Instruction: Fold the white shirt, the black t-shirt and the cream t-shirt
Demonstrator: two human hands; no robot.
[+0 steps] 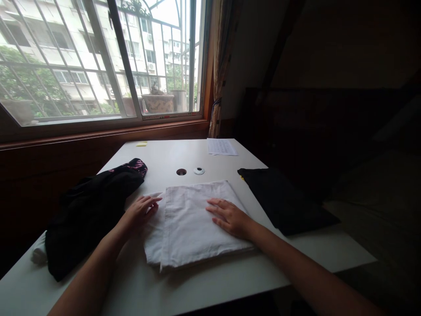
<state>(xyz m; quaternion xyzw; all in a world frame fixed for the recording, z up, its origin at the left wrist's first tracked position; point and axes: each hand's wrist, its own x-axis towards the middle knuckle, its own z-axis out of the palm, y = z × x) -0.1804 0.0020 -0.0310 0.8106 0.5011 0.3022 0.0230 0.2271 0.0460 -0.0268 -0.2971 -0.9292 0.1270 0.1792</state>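
White folded cloth (197, 241) lies on the counter (190, 296) below both hands (I cannot tell its longer side). Leftmost, a black garment (88, 210) bears unreadable pink lettering (140, 165); the left hand (143, 208) curls loosely at the cloth's left edge, grip unclear. Beyond, a sheet's (222, 147) print is illegible. The right hand (232, 218), nearer the middle, rests spread on top.

The cloth (194, 235) lies on the desk (158, 158), lower centre of the frame, between a clothes heap (92, 208) at left and a garment (283, 202) at right. Behind it come a hole (181, 172) and a ring (199, 173) (side by side), then paper (222, 147); the window (123, 57) fills upper left.
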